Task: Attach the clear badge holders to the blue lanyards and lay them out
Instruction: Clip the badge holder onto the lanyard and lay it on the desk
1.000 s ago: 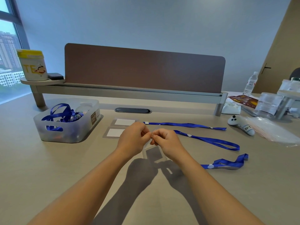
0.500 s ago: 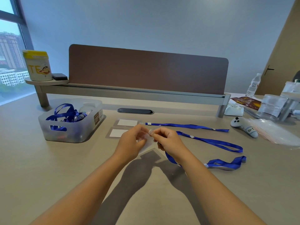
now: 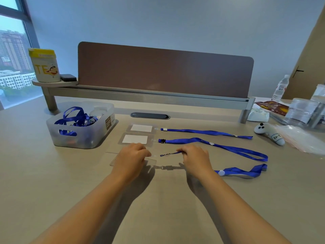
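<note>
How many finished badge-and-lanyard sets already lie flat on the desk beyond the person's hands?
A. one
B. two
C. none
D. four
B: two badge holders with white cards, far and near, each lie joined to a straightened blue lanyard, far and near, beyond the hands.

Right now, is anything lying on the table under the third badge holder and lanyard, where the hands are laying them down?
Nothing visible. The left hand holds the clear badge holder and the right hand the lanyard over bare table, in front of the second laid-out set.
</note>
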Demonstrator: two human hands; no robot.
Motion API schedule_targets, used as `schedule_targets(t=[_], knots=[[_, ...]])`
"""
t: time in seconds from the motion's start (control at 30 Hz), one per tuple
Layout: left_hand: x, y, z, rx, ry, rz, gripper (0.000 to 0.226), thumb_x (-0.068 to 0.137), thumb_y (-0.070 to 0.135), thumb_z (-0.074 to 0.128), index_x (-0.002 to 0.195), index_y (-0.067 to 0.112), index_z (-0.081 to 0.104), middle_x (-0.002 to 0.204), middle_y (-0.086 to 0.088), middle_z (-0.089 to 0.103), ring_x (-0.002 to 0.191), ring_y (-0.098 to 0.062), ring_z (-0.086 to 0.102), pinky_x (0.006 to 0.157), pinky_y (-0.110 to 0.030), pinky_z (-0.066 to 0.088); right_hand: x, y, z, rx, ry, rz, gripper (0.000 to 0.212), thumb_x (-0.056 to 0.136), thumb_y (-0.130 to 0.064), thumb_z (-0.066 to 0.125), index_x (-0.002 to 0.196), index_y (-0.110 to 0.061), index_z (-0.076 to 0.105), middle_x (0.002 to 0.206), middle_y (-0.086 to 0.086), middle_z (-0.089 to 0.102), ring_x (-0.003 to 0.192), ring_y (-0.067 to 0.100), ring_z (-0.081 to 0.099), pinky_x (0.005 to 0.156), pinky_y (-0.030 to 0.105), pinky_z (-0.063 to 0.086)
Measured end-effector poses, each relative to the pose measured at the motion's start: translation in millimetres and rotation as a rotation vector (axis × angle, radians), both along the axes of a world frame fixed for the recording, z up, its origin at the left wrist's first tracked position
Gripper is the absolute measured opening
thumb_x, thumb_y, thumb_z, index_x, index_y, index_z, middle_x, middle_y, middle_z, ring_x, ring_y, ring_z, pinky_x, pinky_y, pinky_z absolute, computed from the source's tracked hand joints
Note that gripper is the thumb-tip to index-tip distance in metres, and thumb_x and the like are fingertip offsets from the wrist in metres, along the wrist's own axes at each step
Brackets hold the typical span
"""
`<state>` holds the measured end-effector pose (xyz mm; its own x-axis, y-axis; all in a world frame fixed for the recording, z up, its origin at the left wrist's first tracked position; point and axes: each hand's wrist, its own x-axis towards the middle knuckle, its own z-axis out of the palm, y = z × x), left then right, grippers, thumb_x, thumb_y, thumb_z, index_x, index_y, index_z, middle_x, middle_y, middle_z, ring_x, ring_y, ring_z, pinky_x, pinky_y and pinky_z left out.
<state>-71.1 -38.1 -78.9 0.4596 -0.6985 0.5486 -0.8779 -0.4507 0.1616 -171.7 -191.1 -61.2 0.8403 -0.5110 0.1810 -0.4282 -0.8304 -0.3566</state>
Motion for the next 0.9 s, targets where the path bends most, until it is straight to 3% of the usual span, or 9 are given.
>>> schedule_targets(t=[0.13, 0.2, 0.27, 0.5, 0.9], knots=[[0, -4, -10, 0.302, 0.171, 0.091, 0.029, 0.085, 0.032, 0.053, 0.110, 0.018, 0.057, 0.125, -0.005, 0.056, 0.114, -0.023, 0.046, 0.096, -0.035, 0.039, 5, 4, -15, -0.053, 0.253, -0.031, 0.046, 0.094, -0.022, 0.041, 0.139, -0.020, 0.031, 0.146, 0.007, 0.034, 0.134, 0.025, 0.030, 0.112, 0.044, 0.022], [1, -5, -14, 0.415, 0.306, 0.139, 0.046, 0.081, 0.048, 0.051, 0.116, 0.019, 0.052, 0.132, -0.006, 0.048, 0.120, -0.023, 0.040, 0.100, -0.037, 0.037, 5, 6, -21, 0.042, 0.294, -0.036, 0.058, 0.094, -0.035, 0.040, 0.145, -0.024, 0.015, 0.157, 0.006, 0.012, 0.144, 0.027, 0.010, 0.116, 0.051, 0.008], [3, -2, -18, 0.452, 0.375, 0.162, 0.056, 0.079, 0.055, 0.048, 0.120, 0.018, 0.046, 0.133, -0.008, 0.046, 0.122, -0.025, 0.038, 0.101, -0.038, 0.035, 5, 7, -26, 0.093, 0.338, -0.025, 0.063, 0.092, -0.045, 0.037, 0.146, -0.026, 0.009, 0.158, 0.005, 0.003, 0.145, 0.027, 0.003, 0.116, 0.055, 0.004], [10, 6, -24, 0.485, 0.395, 0.167, 0.056, 0.087, 0.052, 0.035, 0.133, 0.021, 0.028, 0.146, -0.009, 0.029, 0.133, -0.027, 0.025, 0.110, -0.041, 0.023, -1, -6, -42, 0.040, 0.476, 0.013, 0.060, 0.092, -0.054, 0.017, 0.146, -0.030, 0.003, 0.159, 0.005, -0.005, 0.145, 0.029, -0.008, 0.115, 0.054, -0.005], [19, 1, -28, 0.458, 0.435, 0.093, 0.052, 0.088, 0.049, 0.034, 0.135, 0.030, 0.021, 0.152, -0.002, 0.016, 0.139, -0.025, 0.009, 0.113, -0.044, 0.013, 7, -38, -45, -0.010, 0.410, -0.021, 0.059, 0.093, -0.051, 0.022, 0.146, -0.028, 0.011, 0.158, 0.005, 0.007, 0.145, 0.027, 0.005, 0.118, 0.052, 0.004]])
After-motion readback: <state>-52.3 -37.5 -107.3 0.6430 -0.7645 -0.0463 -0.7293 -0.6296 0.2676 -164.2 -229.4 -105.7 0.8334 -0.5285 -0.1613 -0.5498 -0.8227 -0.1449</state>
